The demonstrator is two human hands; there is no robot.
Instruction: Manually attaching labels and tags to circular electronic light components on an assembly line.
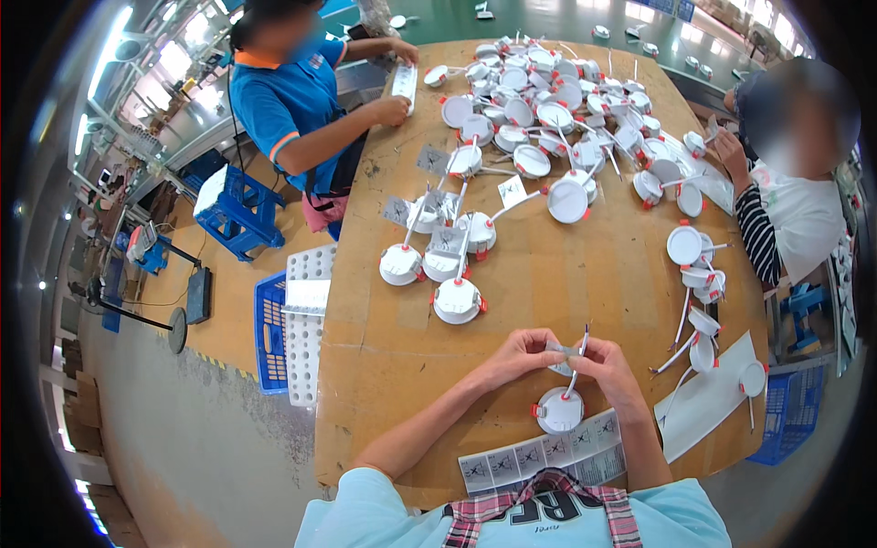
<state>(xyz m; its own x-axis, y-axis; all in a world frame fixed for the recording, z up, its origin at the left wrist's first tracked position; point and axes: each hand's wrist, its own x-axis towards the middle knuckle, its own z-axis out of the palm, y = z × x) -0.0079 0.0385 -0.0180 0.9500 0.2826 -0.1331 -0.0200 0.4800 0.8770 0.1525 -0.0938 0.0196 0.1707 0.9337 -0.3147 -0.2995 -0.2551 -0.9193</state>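
Note:
Both my hands meet above the near part of the table, fingers pinched together. My left hand (524, 358) grips one end of a small silvery label (563, 351), and my right hand (603, 362) grips the other side, where the label meets a white cable. That cable runs down to a round white downlight (558, 411) with red clips, lying on the table below my fingers. Between my forearms lies a printed label sheet (548, 454). Several downlights (457, 300) with silvery labels on their cables sit beyond my left hand.
A big heap of downlights (539, 91) covers the table's far part. More downlights (702, 265) and a white sheet (713, 402) lie right. One co-worker (292, 100) stands far left holding a label strip (404, 87); another (795, 201) sits right. Blue baskets (270, 333) flank the table.

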